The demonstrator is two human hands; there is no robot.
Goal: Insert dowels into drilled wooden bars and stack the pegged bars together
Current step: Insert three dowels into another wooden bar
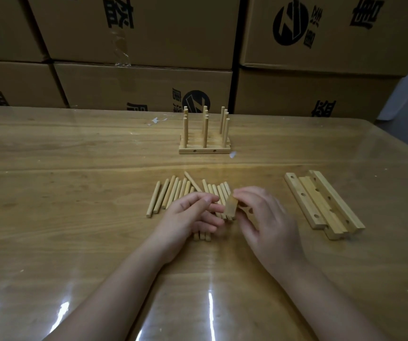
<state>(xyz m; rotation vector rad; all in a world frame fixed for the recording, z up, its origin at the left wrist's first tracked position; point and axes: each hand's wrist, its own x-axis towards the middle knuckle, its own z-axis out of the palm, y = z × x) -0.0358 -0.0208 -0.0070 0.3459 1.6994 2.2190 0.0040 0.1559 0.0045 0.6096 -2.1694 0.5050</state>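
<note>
Gripping drilled bar (231, 207) in right hand (266, 217), left hand (190, 214) over dowels (171, 193), grasp unclear

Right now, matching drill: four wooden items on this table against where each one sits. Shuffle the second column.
1 pegged bars
2 loose dowels
3 bar pile
4 single bar

A gripped by the right hand
B far centre, pegs upright
C lying flat, on the right
D lying flat, near centre

Pairs: 1-B, 2-D, 3-C, 4-A
</note>
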